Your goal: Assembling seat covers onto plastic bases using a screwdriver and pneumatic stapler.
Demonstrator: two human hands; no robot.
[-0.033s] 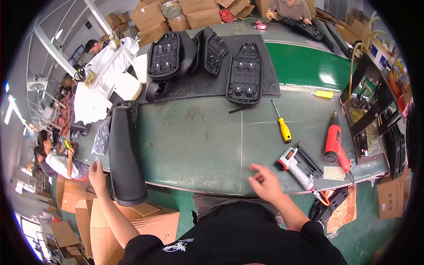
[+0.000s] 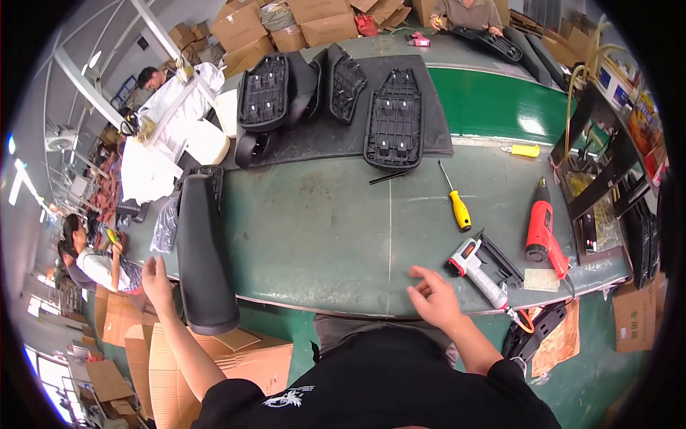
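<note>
My left hand is open, its fingers stretched beside a long black padded seat that hangs over the bench's front edge at the left. A small gap seems to part the hand from the seat. My right hand hovers at the front edge with fingers loosely bent and apart, holding nothing. Nearest to it lies a grey and black staple gun with a hose. Beyond that are a yellow-handled screwdriver and a red heat gun.
Black ribbed seat bases lie on a dark mat at the back of the green bench. A yellow-handled knife lies far right, near a rack. Cardboard boxes stand below left. A co-worker handles another base across the bench.
My right hand has shifted very slightly to the right and my left hand slightly to the left. The seat and the tools stay where they were.
</note>
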